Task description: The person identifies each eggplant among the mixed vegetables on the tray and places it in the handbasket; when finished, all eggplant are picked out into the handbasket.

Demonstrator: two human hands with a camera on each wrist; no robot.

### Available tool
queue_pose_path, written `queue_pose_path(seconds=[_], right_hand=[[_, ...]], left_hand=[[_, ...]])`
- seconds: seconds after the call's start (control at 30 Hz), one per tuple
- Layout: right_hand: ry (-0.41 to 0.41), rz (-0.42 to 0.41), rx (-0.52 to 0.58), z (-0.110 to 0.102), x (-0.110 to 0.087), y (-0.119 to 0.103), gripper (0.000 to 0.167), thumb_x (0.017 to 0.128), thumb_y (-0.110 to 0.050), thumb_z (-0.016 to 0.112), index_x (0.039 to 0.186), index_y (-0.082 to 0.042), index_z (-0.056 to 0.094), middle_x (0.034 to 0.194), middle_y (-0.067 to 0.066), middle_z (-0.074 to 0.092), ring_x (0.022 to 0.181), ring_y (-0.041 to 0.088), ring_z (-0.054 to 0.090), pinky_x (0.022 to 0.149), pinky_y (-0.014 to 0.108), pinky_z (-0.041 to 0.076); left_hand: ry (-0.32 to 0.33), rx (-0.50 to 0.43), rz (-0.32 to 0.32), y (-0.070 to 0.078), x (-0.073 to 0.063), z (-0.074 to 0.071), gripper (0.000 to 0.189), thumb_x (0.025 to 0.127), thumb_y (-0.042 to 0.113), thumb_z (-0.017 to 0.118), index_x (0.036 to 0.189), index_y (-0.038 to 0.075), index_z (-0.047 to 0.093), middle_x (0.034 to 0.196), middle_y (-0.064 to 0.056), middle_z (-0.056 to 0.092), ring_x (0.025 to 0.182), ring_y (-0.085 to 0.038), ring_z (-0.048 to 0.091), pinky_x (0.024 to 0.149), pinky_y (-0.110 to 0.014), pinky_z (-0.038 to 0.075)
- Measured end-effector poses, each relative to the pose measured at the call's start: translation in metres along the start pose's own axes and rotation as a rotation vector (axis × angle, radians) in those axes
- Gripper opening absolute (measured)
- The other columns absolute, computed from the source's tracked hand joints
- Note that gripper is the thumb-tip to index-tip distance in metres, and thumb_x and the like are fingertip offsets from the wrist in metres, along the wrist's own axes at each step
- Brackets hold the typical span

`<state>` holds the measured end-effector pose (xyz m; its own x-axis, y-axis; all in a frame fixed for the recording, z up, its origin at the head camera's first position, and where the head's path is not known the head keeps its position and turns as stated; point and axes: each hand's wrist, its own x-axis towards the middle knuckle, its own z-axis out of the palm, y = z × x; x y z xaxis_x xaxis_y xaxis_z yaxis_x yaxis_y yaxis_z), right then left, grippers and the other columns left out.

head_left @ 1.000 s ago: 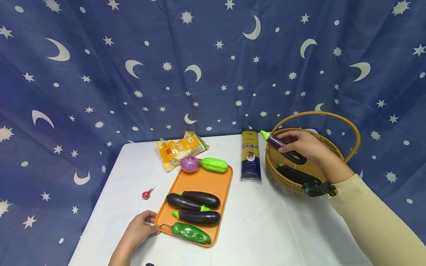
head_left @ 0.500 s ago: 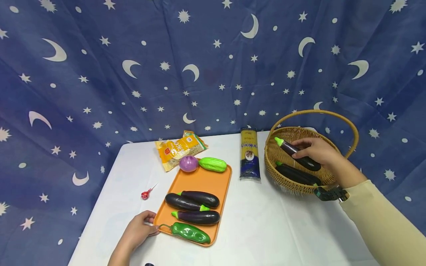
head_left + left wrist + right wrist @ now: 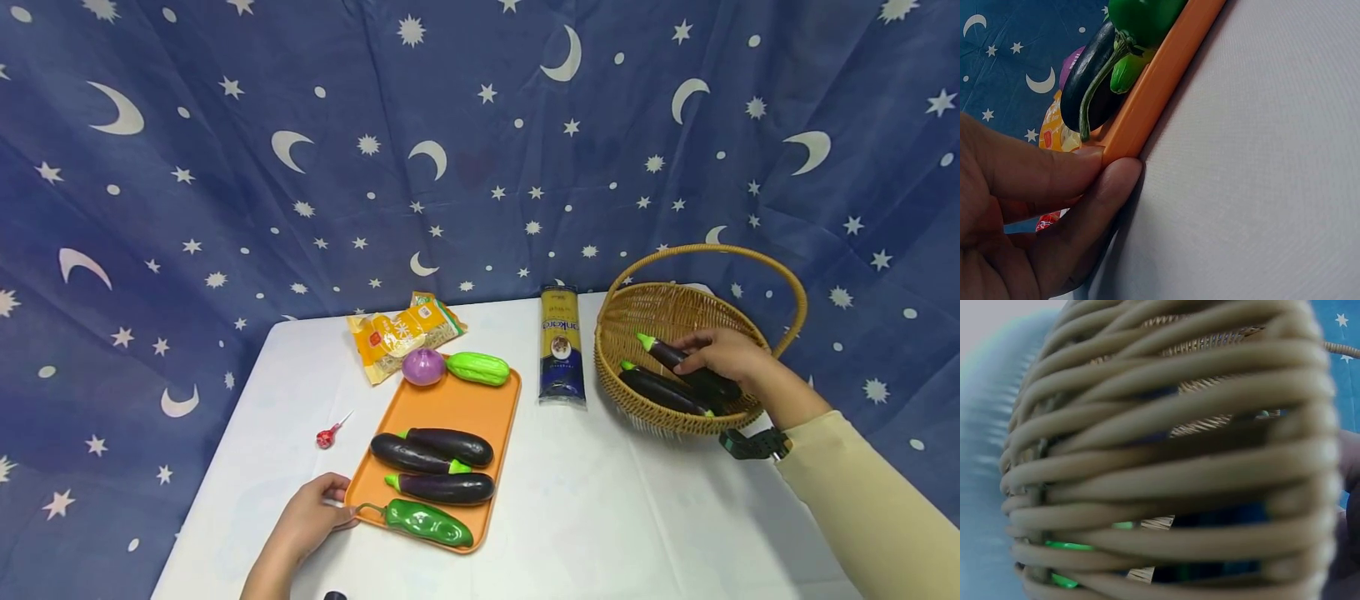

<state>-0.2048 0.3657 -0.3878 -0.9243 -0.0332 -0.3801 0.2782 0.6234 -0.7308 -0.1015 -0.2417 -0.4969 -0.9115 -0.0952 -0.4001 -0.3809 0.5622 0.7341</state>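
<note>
Inside the wicker basket (image 3: 678, 297), my right hand (image 3: 723, 357) grips a dark eggplant (image 3: 667, 353) with a bright green stem end. Below it a second eggplant (image 3: 660, 389) lies in the basket. In the right wrist view the basket's weave (image 3: 1179, 475) hides most of the hand. My left hand (image 3: 311, 512) pinches the near left corner of the orange tray (image 3: 427, 404) between thumb and fingers. On that tray lie several eggplants (image 3: 453, 489), a green pepper (image 3: 429, 522), a purple onion (image 3: 423, 367) and a light green ridged vegetable (image 3: 477, 367).
A blue and yellow pasta packet (image 3: 562, 346) lies between tray and basket. Behind the tray are yellow food packets (image 3: 401, 333). A red lollipop (image 3: 327, 437) sits left of the tray, and a dark object (image 3: 335, 596) shows at the bottom edge. The basket handle (image 3: 708, 247) arches upward.
My right hand has carried the eggplant rightward and down, from over the basket's left rim to inside it. The left hand stays at the tray corner.
</note>
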Motion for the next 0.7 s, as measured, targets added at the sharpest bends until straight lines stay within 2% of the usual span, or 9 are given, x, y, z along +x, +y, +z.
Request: queue_pose_path(seconds=[0.07,0.2,0.27,0.37,0.5,0.6,0.7], right_hand=[[0.003,0.007,-0.018,0.000,0.001,0.001,0.065,0.084,-0.013,0.078,0.137,0.011,0.050,0.112,0.019,0.061,0.088,0.026,0.065,0.078,0.043,0.059],[-0.004,-0.016,-0.022,0.000,0.002,0.002,0.063,0.087,-0.014,0.075,0.138,0.012,0.049,0.121,0.025,0.063,0.099,0.028,0.066,0.095,0.056,0.051],[0.001,-0.054,-0.006,-0.001,0.001,0.002,0.062,0.091,-0.015,0.072,0.140,0.012,0.047,0.130,0.028,0.059,0.106,0.027,0.065,0.100,0.054,0.049],[-0.013,-0.095,0.101,-0.006,-0.002,-0.002,0.062,0.095,-0.018,0.069,0.144,0.010,0.042,0.140,0.027,0.052,0.107,0.015,0.065,0.101,0.045,0.051],[-0.067,-0.129,0.331,-0.012,-0.007,-0.010,0.049,0.096,-0.015,0.068,0.140,-0.001,0.050,0.130,0.005,0.062,0.104,0.004,0.065,0.096,0.034,0.054],[-0.106,-0.148,0.460,-0.012,-0.009,-0.019,0.040,0.096,-0.009,0.068,0.134,-0.003,0.056,0.117,-0.009,0.066,0.107,0.009,0.066,0.094,0.031,0.055],[-0.141,-0.173,0.489,-0.007,-0.010,-0.029,0.047,0.097,-0.006,0.065,0.140,0.003,0.049,0.124,-0.005,0.063,0.111,0.012,0.066,0.094,0.032,0.055]], left_hand=[[0.000,0.003,0.001,0.000,0.000,0.000,0.039,0.076,-0.009,0.076,0.112,-0.008,0.061,0.095,-0.011,0.058,0.071,-0.019,0.058,0.063,-0.028,0.059],[0.000,-0.013,0.003,-0.001,0.000,0.000,0.039,0.075,-0.011,0.075,0.112,-0.008,0.061,0.095,-0.011,0.058,0.070,-0.019,0.058,0.063,-0.029,0.060],[0.002,-0.010,0.005,-0.001,-0.001,0.000,0.039,0.075,-0.010,0.075,0.112,-0.008,0.061,0.095,-0.011,0.058,0.070,-0.019,0.058,0.063,-0.029,0.059],[0.002,0.005,0.002,0.000,0.000,0.000,0.039,0.076,-0.009,0.076,0.112,-0.007,0.062,0.095,-0.011,0.058,0.070,-0.019,0.058,0.063,-0.029,0.059],[0.002,0.029,-0.001,0.001,0.000,-0.001,0.039,0.076,-0.007,0.077,0.112,-0.006,0.062,0.095,-0.010,0.059,0.070,-0.019,0.056,0.063,-0.029,0.057],[0.004,0.039,0.001,0.001,0.000,-0.001,0.038,0.076,-0.006,0.077,0.112,-0.006,0.062,0.094,-0.010,0.059,0.070,-0.019,0.056,0.063,-0.029,0.056],[0.005,0.031,0.004,0.001,0.000,-0.001,0.038,0.076,-0.007,0.077,0.111,-0.006,0.063,0.094,-0.010,0.059,0.070,-0.019,0.057,0.063,-0.029,0.057]])
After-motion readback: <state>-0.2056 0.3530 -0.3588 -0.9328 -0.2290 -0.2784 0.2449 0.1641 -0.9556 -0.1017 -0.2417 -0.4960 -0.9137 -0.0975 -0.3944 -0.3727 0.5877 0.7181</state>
